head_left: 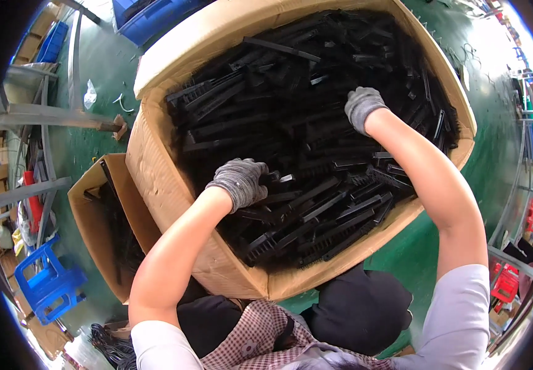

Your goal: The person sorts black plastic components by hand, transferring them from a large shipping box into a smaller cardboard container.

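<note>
Pieces of black plastic (340, 237), slender and some with comb-like teeth, lie in a jumbled heap in a large cardboard box (155, 154), which takes up the middle of the head view. They point in many directions, overlap one another and reach the walls on every side; toward the dark middle, single ones are hard to make out.

The left hand (239, 183), in a grey knitted glove, is over the near left part of the heap. Its fingers curl inward, next to the end of one black piece; I cannot tell whether they grip it. The right hand (364, 110), gloved alike, is farther off and to the right, over the heap. Its fingers fold toward the palm, and whether anything is inside them cannot be told.

Left of the large box and just beside it stands a smaller cardboard box (132, 197) with more black pieces inside. A blue stool (50, 280) is farther left, on the green floor (109, 68). At the far left are a metal frame (63, 119) and a blue crate (149, 21); a red stool (504, 282) is at the right. Nearest are the person's checkered apron (251, 333) and light sleeves (458, 308).
</note>
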The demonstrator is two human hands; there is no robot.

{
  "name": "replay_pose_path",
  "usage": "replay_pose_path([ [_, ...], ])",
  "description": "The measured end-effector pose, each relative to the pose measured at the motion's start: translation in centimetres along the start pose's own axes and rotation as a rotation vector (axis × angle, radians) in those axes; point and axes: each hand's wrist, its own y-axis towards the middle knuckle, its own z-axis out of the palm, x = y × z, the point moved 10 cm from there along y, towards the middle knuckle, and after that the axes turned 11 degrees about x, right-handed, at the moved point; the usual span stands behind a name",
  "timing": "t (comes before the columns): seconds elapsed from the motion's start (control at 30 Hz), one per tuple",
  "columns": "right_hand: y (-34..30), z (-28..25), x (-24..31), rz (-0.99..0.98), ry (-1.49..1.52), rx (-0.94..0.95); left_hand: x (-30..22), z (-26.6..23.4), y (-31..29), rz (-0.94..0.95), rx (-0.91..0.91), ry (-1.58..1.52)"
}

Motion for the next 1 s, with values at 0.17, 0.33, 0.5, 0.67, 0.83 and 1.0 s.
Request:
replay_pose_path([
  [0.17,-5.1,-0.6,-1.3,-0.075,0.265,-0.133,0.4,-1.4,-2.1,0.150,-0.181,-0.010],
  [0.33,-13.1,-1.4,-3.3,-0.440,1.192,-0.125,2.7,-2.9,-5.8,0.202,-0.508,-0.196],
  [0.5,-14.3,0.4,-2.4,-0.508,1.820,-0.029,1.5,-2.9,-10.0,0.376,-0.808,-0.137],
  [0.67,-14.9,-0.4,0.5,-0.588,1.952,-0.009,1.1,-5.2,-16.1,0.479,-1.048,-0.292],
  [0.83,-16.2,-2.2,2.7,-0.711,2.150,0.037,4.4,-10.3,-18.6,0.487,-1.152,-0.735],
  [1.0,-15.9,-2.9,4.0,-0.623,2.067,0.029,11.5,-7.7,-20.1,0.636,-1.143,-1.412],
])
